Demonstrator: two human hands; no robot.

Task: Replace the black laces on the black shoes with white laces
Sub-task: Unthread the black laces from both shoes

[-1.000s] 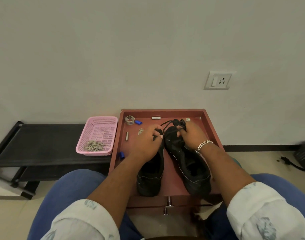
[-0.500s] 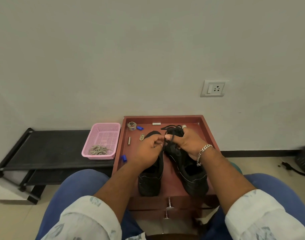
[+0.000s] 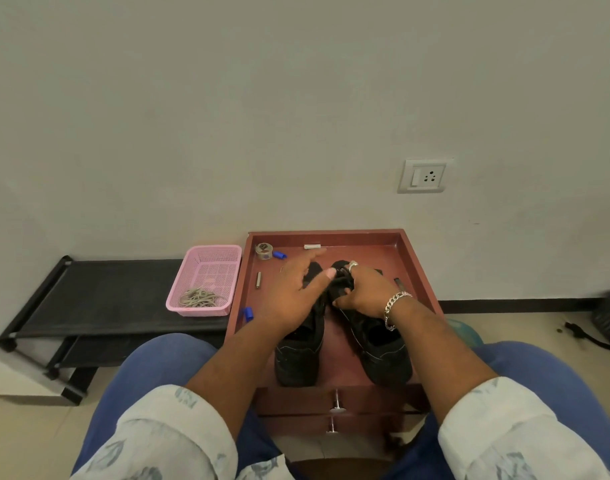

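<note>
1. Now the left hand (image 3: 291,296) is hovering over the toe of the left black shoe (image 3: 301,355), its fingers (image 3: 310,259) stretched forward and relaxed, the thumb pointing toward the other hand; it is gripping nothing that I can see.
2. Just beside those fingers, the right hand (image 3: 365,294) is resting on the front of the right black shoe (image 3: 383,348), its fingers curling round a dark bunch that looks like the black laces (image 3: 340,284); the exact pinch is hard to make out.
3. Both shoes are lying side by side, heels toward the person, on the red-brown desk (image 3: 412,268), whose raised rim is framing them.
4. Beyond the left fingers, a small round tin (image 3: 264,251), a blue cap (image 3: 279,255) and a white stick (image 3: 312,246) are sitting near the far rim; a metal pin (image 3: 258,280) is lying to their left, and another blue piece (image 3: 248,313) is sitting nearer the wrist.
5. Further left of the fingers, a pink basket (image 3: 206,258) is standing on a black rack (image 3: 99,289), holding the pale coiled white laces (image 3: 199,298).
6. A chain bracelet (image 3: 393,308) is circling the right wrist.
</note>
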